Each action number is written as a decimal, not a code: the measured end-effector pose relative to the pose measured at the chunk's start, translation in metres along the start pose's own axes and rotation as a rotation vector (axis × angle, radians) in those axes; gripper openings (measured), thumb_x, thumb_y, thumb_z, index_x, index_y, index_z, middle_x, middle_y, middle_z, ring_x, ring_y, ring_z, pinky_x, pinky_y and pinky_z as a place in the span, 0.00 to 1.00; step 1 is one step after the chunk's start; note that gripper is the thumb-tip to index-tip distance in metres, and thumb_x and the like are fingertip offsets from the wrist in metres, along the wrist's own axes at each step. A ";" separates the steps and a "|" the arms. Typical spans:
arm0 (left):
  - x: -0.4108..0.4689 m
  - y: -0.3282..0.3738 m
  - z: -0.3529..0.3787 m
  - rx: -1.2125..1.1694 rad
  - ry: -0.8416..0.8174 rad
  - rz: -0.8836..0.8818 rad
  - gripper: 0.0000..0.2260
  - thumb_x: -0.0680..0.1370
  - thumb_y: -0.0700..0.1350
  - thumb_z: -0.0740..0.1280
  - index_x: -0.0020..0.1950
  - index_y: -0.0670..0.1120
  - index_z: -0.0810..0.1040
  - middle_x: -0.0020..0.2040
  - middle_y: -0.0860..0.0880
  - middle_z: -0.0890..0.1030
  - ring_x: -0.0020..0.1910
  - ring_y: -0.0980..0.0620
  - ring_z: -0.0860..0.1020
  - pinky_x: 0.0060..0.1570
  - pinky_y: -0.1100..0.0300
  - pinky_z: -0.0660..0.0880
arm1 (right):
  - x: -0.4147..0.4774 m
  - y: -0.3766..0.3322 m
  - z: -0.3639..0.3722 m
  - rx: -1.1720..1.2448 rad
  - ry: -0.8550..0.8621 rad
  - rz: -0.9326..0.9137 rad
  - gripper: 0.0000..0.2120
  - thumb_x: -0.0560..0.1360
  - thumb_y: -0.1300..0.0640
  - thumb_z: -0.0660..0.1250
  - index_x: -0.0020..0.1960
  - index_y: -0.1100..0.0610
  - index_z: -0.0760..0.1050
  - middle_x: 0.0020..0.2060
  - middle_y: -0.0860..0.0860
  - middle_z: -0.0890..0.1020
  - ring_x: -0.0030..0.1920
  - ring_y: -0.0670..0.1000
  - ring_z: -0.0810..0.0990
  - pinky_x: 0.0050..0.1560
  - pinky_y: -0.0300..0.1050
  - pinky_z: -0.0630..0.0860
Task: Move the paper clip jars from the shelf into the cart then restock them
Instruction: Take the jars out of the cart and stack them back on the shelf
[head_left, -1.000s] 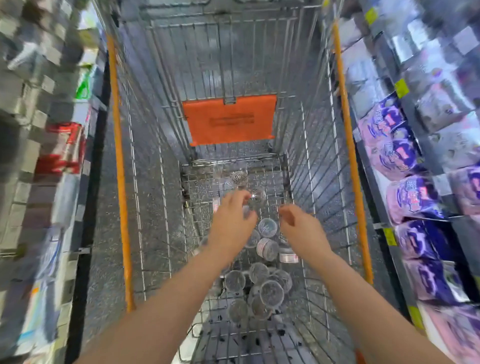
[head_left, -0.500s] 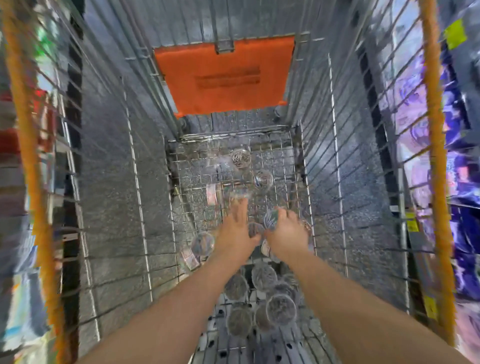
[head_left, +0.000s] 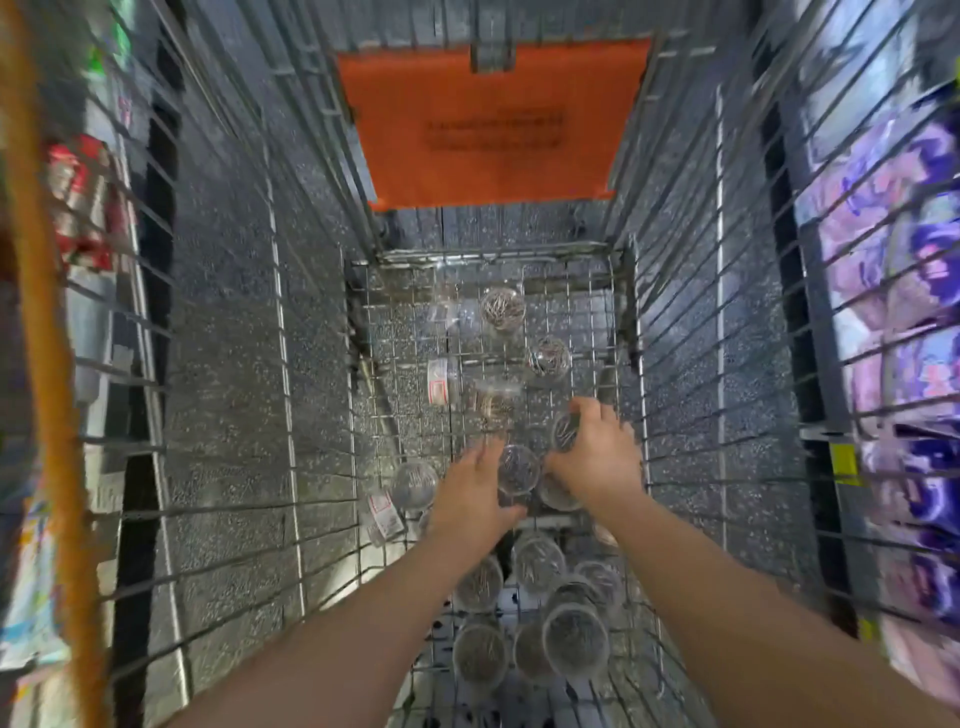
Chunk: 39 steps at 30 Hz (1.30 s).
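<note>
Both arms reach deep into the silver wire shopping cart (head_left: 675, 364), its orange plastic flap (head_left: 493, 119) hanging at the far end. Clear round plastic jars of metal paper clips (head_left: 574, 639) lie scattered on the mesh floor, most bunched close to the person and a few farther off. The right hand (head_left: 597, 460) curls its fingers round a small jar (head_left: 565, 430). The left hand (head_left: 475, 501) lies against a middle jar (head_left: 518, 467) between the two hands. I cannot tell whether it grips it. Purple packets (head_left: 909, 249) line the blurred shelf at right.
</note>
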<state>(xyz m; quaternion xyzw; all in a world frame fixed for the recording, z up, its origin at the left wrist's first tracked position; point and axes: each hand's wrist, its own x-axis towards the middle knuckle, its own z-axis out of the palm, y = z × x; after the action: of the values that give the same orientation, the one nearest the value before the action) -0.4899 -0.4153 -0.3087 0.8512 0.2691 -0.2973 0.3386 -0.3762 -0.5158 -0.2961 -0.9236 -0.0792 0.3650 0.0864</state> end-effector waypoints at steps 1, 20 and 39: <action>-0.005 0.003 -0.002 0.002 -0.020 -0.008 0.38 0.71 0.52 0.71 0.75 0.53 0.53 0.68 0.48 0.68 0.65 0.49 0.68 0.65 0.54 0.67 | -0.011 -0.004 -0.010 0.077 -0.001 -0.012 0.32 0.69 0.50 0.73 0.68 0.51 0.62 0.61 0.49 0.72 0.60 0.54 0.70 0.62 0.50 0.70; -0.187 0.134 -0.186 -0.420 0.355 0.373 0.32 0.57 0.51 0.75 0.58 0.68 0.69 0.54 0.57 0.79 0.53 0.53 0.80 0.52 0.48 0.78 | -0.230 -0.070 -0.227 0.116 0.217 -0.703 0.28 0.68 0.49 0.68 0.66 0.49 0.63 0.58 0.48 0.72 0.57 0.50 0.75 0.52 0.41 0.71; -0.558 0.019 -0.240 -0.468 1.342 0.108 0.19 0.63 0.54 0.75 0.47 0.64 0.70 0.43 0.66 0.77 0.44 0.69 0.76 0.46 0.72 0.72 | -0.518 -0.216 -0.207 0.179 -0.061 -1.726 0.19 0.70 0.41 0.68 0.57 0.35 0.64 0.51 0.34 0.77 0.49 0.35 0.77 0.49 0.34 0.74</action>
<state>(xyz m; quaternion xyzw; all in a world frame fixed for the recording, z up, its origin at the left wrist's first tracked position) -0.7785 -0.3937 0.2261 0.7677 0.4337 0.3736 0.2881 -0.6249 -0.4352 0.2419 -0.5202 -0.7254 0.2012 0.4034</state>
